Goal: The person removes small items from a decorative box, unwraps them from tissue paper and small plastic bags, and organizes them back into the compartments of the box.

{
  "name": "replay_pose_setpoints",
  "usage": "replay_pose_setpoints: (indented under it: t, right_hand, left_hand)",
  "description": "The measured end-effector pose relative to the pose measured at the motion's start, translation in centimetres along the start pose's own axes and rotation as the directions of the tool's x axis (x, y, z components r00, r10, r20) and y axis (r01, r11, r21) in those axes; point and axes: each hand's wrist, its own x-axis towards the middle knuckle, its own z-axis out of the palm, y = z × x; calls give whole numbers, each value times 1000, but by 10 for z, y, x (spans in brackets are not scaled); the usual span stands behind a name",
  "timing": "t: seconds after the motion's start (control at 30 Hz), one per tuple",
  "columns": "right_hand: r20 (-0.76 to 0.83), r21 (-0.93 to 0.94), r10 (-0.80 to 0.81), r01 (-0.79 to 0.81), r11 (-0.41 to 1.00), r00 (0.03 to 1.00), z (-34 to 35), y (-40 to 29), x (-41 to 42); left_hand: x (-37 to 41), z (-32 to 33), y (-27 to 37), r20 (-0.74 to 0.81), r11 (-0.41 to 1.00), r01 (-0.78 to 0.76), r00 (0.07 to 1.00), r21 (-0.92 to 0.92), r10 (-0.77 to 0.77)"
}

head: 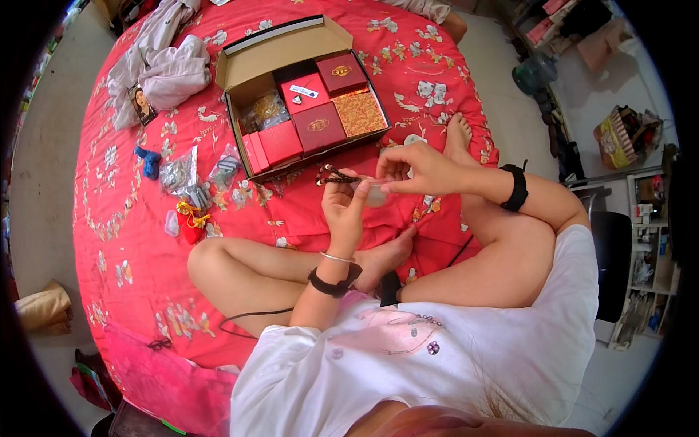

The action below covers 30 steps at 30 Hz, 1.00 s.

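My left hand (345, 207) is raised above the red floral bedsheet, closed on a dark braided cord with light bands (333, 176) that sticks out past its fingers. Between my two hands is a small translucent plastic case (375, 195), which the left thumb touches. My right hand (415, 170) pinches the right side of this case with thumb and fingers. Just beyond the hands lies an open cardboard box (289, 38) holding dark red gift boxes (319, 127), a gold-patterned box (359, 113), a bright red box (280, 143) and a plastic bag with a gold-coloured item (266, 108).
Left of the box lie clear plastic bags (179, 173), a blue cloth item (147, 162), a red pouch with yellow cord (191, 223) and a small clear case (171, 223). Crumpled pale cloth (175, 76) lies at the upper left. My crossed legs flank the hands; a black cable (256, 313) runs over one.
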Motion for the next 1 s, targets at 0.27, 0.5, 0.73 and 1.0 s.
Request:
replay_pose_setpoints:
  t: [0.27, 0.5, 0.73, 1.0]
  right_hand:
    - [16, -173, -77, 79, 982, 997, 5, 5, 4]
    - [48, -284, -97, 106, 953, 994, 23, -14, 41]
    - [289, -453, -37, 171, 875, 957, 38, -29, 49]
    - [345, -360, -13, 146, 921, 939, 32, -5, 23]
  left_hand:
    - [4, -6, 0, -24, 999, 19, 1000, -37, -20]
    - [25, -42, 56, -44, 955, 30, 999, 294, -17]
    - [59, -150, 150, 53, 559, -59, 998, 827, 26]
    - [110, -188, 216, 7, -717, -47, 998, 695, -58]
